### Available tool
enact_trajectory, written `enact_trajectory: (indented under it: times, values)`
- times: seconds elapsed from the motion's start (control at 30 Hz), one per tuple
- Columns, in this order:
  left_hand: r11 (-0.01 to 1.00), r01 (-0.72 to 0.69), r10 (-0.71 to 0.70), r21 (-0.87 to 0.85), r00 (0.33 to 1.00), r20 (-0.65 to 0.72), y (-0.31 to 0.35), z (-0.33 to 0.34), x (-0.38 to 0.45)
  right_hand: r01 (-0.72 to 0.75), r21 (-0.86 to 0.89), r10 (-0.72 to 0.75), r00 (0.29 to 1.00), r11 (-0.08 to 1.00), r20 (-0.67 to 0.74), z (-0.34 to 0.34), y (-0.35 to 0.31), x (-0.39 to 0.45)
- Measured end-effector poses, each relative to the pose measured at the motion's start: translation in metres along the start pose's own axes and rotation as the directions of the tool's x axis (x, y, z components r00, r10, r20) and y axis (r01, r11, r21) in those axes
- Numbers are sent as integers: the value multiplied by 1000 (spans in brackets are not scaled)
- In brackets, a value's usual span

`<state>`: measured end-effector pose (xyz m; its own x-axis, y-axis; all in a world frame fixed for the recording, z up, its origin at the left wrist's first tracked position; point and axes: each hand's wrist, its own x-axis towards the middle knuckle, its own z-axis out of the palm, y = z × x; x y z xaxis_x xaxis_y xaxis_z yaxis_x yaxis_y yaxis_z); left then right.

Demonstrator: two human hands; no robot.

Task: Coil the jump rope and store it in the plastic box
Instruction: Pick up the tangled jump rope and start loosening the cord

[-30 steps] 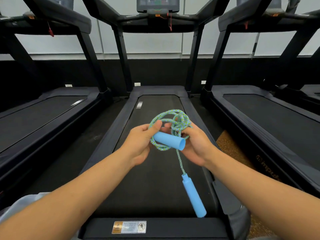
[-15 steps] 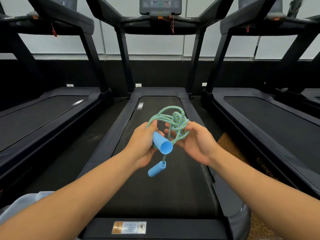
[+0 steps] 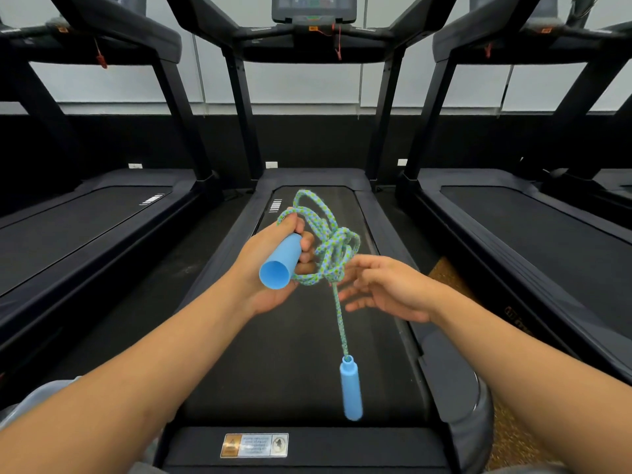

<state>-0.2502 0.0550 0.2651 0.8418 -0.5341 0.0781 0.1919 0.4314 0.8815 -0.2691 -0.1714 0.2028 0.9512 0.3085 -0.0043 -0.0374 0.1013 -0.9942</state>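
My left hand [image 3: 270, 265] grips one light-blue handle [image 3: 278, 266] of the jump rope, its open end pointing toward me. The blue-green braided rope [image 3: 328, 248] is bunched in knotted loops beside and above that hand. One strand hangs down from the bundle to the second blue handle [image 3: 351, 388], which dangles blurred over the treadmill belt. My right hand [image 3: 386, 289] is just right of the bundle, fingers spread, holding nothing; its fingertips are near the rope's lower knot. A pale translucent plastic box [image 3: 37, 395] shows partly at the lower left, behind my left arm.
I stand at the rear of the middle treadmill [image 3: 307, 336], with its console [image 3: 313, 8] at the top. More treadmills lie to the left [image 3: 85, 227] and right [image 3: 533, 234]. Brown speckled flooring [image 3: 455, 278] shows between the middle and right machines.
My right hand let go of the rope bundle and opened. The second handle dropped from near my left hand and now hangs low on a long strand. My left hand rose slightly with its handle.
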Motion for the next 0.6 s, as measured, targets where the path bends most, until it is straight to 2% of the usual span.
enact_trajectory:
  times: [0.13,0.2,0.27,0.33,0.43,0.5,0.6]
  values:
    - [1000,22,-22,17,1000,19,2,1,-1,-74,-162,92,990,984,109,8,4,-5]
    - [997,44,-46,55,998,30,2,2,-1,-73,-258,102,990,963,101,17,8,-4]
    - [993,63,-68,105,996,50,1,1,0,-56,-279,81,994,959,78,25,9,-2]
    - [965,25,-49,262,995,85,0,-4,1,-16,-228,32,997,973,69,28,7,-3]
    - [800,-104,11,591,987,159,-5,-14,0,100,-96,-99,995,990,20,27,0,-4]
    - [739,-132,-6,660,979,203,-8,-20,-2,147,-24,-148,988,989,-36,26,-4,-3]
    - [722,-138,-54,678,966,253,-8,-23,-3,180,7,-179,982,984,-66,26,-7,-4]
